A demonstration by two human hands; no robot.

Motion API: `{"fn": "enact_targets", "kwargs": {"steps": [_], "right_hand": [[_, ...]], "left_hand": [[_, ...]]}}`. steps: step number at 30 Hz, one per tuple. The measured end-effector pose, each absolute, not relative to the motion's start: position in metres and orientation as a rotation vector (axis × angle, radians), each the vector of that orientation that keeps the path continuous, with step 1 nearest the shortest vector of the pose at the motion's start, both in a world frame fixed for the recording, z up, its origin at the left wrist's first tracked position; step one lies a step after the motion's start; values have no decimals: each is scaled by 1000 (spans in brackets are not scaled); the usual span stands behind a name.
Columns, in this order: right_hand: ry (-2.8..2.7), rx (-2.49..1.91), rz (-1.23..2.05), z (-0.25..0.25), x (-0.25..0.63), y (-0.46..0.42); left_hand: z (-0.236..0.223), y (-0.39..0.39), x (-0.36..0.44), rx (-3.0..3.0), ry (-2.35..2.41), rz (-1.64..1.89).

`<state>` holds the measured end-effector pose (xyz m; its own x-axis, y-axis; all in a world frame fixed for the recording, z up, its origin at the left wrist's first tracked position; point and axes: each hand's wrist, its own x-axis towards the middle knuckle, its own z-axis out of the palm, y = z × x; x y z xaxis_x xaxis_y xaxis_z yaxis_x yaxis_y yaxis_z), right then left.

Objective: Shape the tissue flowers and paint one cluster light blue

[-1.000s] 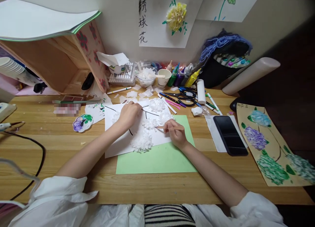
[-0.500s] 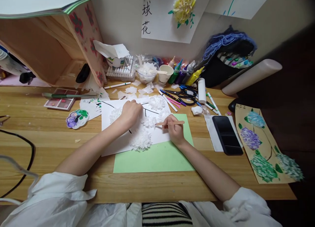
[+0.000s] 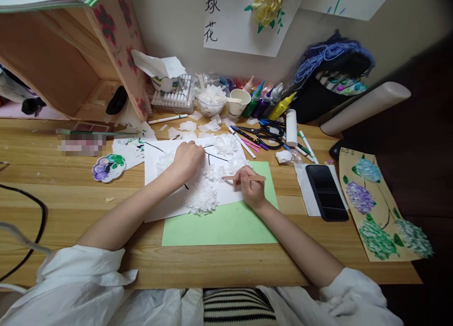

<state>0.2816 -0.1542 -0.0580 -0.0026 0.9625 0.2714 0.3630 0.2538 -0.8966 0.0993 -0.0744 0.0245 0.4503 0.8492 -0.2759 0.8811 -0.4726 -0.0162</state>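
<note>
My right hand [image 3: 250, 187] grips a flat wooden craft stick [image 3: 257, 178]; its dark tip points left, close to a white paper flower cluster [image 3: 214, 173]. My left hand [image 3: 190, 161] rests on the white sheet [image 3: 159, 208], fingers bent down and together; whatever they pinch is hidden under the hand. Several fluffy clusters of white paper petals sit on the sheet, among them a large one [image 3: 202, 197] below my hands and another [image 3: 226, 144] at the top right. Black branch lines [image 3: 217, 158] run between them. Beneath lies a green sheet [image 3: 219, 229].
Torn paper scraps [image 3: 187, 126] lie behind the sheet, near a bowl of white pieces [image 3: 211, 102] and a paper cup [image 3: 239, 102]. Black scissors [image 3: 265, 137] and markers lie to the right. A phone [image 3: 326, 192] and a flower picture [image 3: 378, 208] are farther right. A flower-shaped palette [image 3: 109, 168] sits left.
The whole view has shifted slightly. Both hands stay in nearly the same place on the sheet, and the craft stick remains in my right hand.
</note>
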Motion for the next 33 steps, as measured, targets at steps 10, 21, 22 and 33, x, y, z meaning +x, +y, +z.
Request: {"fn": "enact_targets", "kwargs": {"steps": [10, 21, 22, 33], "right_hand": [[-1613, -1295, 719, -55, 279, -152], [-1761, -1193, 492, -55, 283, -159], [-1779, -1192, 481, -54, 283, -159], [-1984, -1085, 439, -53, 276, -157]], "left_hand": [[23, -75, 99, 2592, 1521, -374], [21, -75, 98, 2599, 1528, -359], [22, -75, 99, 2596, 1525, -365], [23, -76, 99, 2608, 1529, -358]]}}
